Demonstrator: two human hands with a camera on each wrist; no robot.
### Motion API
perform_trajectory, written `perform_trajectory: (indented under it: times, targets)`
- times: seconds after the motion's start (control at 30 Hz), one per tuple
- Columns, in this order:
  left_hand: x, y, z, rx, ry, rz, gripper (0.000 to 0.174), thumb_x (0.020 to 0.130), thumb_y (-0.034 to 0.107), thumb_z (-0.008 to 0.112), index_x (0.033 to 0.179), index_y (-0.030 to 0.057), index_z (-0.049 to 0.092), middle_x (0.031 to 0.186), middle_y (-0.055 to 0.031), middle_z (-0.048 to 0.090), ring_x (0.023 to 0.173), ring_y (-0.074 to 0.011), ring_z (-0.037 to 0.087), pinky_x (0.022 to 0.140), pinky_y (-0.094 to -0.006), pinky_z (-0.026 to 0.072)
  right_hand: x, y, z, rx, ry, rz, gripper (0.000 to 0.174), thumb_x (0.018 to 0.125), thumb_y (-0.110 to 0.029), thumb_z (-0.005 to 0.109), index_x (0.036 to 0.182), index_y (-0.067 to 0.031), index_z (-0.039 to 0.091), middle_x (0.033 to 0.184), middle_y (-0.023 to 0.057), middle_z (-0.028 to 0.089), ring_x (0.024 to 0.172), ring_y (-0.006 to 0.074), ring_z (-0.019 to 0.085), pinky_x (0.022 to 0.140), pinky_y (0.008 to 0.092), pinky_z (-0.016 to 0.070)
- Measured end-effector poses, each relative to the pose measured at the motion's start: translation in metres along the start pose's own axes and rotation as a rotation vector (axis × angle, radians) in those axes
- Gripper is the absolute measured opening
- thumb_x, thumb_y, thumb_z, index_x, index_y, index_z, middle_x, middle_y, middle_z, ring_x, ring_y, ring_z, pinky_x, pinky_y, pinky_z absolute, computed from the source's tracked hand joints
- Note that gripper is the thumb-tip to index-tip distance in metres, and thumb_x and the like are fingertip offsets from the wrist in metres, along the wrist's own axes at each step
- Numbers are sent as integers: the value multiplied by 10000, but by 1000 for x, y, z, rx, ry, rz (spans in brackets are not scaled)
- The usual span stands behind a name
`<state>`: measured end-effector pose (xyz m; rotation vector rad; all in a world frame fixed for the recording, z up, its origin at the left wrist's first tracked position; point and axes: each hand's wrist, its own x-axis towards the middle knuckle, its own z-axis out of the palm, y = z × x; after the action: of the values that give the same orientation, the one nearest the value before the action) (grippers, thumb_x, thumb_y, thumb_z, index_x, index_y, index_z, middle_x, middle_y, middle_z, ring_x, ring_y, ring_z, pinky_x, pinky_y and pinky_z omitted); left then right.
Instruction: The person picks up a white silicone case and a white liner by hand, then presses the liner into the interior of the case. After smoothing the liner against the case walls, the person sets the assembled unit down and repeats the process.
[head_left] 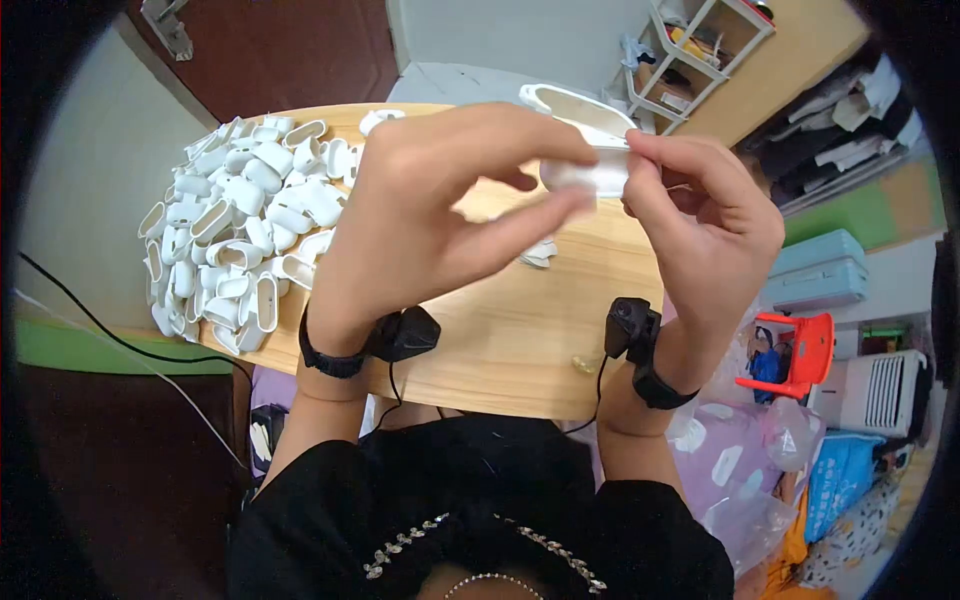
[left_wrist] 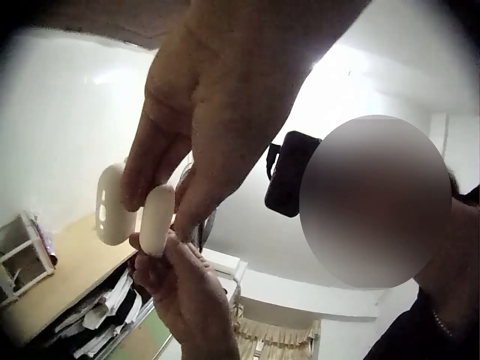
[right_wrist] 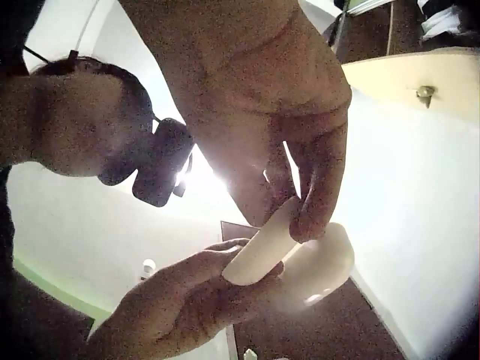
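Note:
In the head view, a white earbud case cover (head_left: 588,178) is held up above the table, its two rounded halves hinged apart. My right hand (head_left: 715,205) pinches its right end between thumb and fingers. From the left comes my left hand (head_left: 440,190), blurred at the tips, with thumb and fingers on either side of the smaller half. Both wrist views show that smaller half (left_wrist: 157,220) among the fingertips of both hands. The larger half (right_wrist: 322,270) hangs beyond the fingers, small holes in its end.
Many white covers (head_left: 245,200) lie heaped on the left of the wooden table (head_left: 480,340). Small white pieces (head_left: 540,252) sit under the hands, and a small clear item (head_left: 583,365) near the front edge. A red stool (head_left: 815,355) stands to the right, a white shelf (head_left: 690,60) behind.

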<state>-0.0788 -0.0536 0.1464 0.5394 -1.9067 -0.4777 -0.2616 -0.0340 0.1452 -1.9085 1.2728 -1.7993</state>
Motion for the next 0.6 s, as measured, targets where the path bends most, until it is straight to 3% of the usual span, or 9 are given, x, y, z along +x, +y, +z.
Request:
perform_trajectory:
  times: [0.03,0.13,0.3,0.4,0.53,0.57,0.6]
  targets:
    - [-1,10,-7,40,-65,16,243,684,20,780,914,-3,703,958,-125,700,838,-207,683,712,-274,551,-2,-5,-5,16,-33,5,145,719,48,663,849,1,707,725,72,642,604,106,617,552,209,503]
    - [-11,21,-12,202,-74,122,168,711,57,770,855,30,689,948,-103,685,701,-199,665,602,-270,532,-13,-23,-22,9,-165,-44,157,729,21,698,883,-12,707,766,79,626,643,134,622,573,234,502]
    - [-47,50,-13,74,-285,-15,139,715,31,751,836,29,685,947,-113,686,720,-204,673,596,-281,525,-70,-44,-54,-156,-480,-222,240,722,-30,752,955,-23,697,913,119,614,768,220,625,646,286,514]
    - [-73,58,-6,5,-367,-66,157,708,11,748,846,8,673,943,-125,682,767,-212,676,590,-290,523,-110,-54,-67,-195,-524,-58,221,714,-41,758,926,-31,696,953,136,613,798,249,623,672,299,514]
    - [-95,85,-3,-377,-295,-368,423,649,-1,812,1028,-53,633,1035,-165,666,954,-221,660,759,-288,547,-135,-67,-74,-118,-454,-85,204,724,-85,760,906,-57,674,935,98,610,736,218,611,620,304,495]
    - [-99,86,-7,-410,-342,-333,550,636,-9,829,1120,-67,576,1076,-173,645,993,-226,643,800,-302,550,-136,-72,-75,-106,-464,-126,224,704,-100,781,897,-58,676,935,105,614,741,216,609,603,294,487]
    - [-104,86,-8,-435,-323,-340,560,630,-11,831,1125,-65,574,1075,-173,646,997,-226,642,804,-302,548,-136,-78,-75,-83,-478,-129,230,699,-106,785,896,-56,676,929,102,613,737,212,604,594,292,483]
